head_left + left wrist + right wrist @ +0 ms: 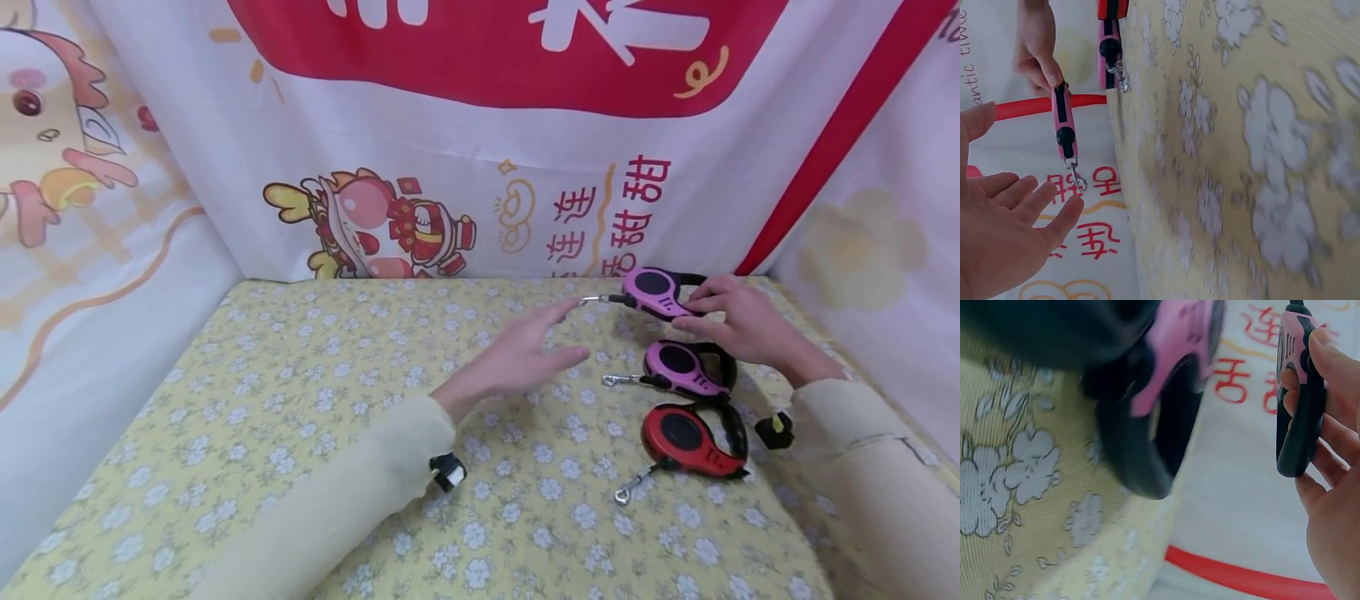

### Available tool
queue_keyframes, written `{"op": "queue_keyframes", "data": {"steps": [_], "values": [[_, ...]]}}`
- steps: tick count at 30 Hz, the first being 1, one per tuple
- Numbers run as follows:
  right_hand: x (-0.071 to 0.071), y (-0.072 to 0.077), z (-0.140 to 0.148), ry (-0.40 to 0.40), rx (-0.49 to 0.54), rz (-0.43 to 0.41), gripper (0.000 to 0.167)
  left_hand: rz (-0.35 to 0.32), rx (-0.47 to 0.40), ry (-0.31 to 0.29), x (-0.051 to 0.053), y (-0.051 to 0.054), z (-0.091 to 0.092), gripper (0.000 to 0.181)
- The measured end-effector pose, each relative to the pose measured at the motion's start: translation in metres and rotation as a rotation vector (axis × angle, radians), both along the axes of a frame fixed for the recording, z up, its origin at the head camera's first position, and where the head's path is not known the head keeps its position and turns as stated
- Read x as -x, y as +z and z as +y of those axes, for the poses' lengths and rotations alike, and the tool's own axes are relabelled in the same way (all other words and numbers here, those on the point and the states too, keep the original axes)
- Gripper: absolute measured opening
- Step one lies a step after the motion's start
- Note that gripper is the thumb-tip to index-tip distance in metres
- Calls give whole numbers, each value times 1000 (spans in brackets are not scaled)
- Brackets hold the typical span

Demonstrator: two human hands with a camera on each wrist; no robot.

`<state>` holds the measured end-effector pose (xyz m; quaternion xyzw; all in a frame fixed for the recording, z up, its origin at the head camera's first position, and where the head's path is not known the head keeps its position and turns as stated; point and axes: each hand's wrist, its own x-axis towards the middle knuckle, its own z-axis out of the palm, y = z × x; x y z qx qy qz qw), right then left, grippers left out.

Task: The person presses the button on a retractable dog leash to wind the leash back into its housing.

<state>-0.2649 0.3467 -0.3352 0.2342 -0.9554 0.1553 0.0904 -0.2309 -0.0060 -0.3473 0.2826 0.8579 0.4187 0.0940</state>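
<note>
My right hand [746,321] grips the black handle of a pink retractable dog leash [651,287] at the back right, raised off the table. In the right wrist view, fingers of the right hand [1338,437] wrap that handle. The leash's metal clip [1077,178] points left, toward my left hand [528,350]. Fingers of the left hand [1016,231] are spread and nearly straight beside the clip; whether a fingertip touches it I cannot tell. Nearer on the table lie a second pink retractable leash [678,360] and a red retractable leash [686,437], clips pointing left.
A yellow floral cloth [300,400] covers the table. Printed white and red curtains [450,108] rise behind it and at both sides. Small black devices sit at both wrists, such as the left one [448,472].
</note>
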Motion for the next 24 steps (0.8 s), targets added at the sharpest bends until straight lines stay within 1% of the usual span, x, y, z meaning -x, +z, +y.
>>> {"op": "queue_keyframes", "data": {"steps": [3,7,11,16,18,20,21,24], "values": [[13,-6,4,-18,-44,-52,36,-37,9,-19,5,-7,15,78],[25,-16,10,-38,-87,-130,35,-77,41,-61,6,-14,31,78],[36,-22,19,-78,-103,-204,35,-88,83,-89,4,-19,41,81],[47,-26,26,-92,-120,-253,30,-77,128,-108,2,-21,47,84],[49,-26,29,-122,-122,-260,29,-73,139,-103,1,-20,47,84],[47,-23,31,-159,-109,-255,31,-30,169,-85,0,-18,46,85],[46,-20,31,-178,-97,-247,34,5,195,-71,0,-16,44,85],[39,-8,26,-223,-41,-212,47,108,272,10,0,-10,31,87]]}}
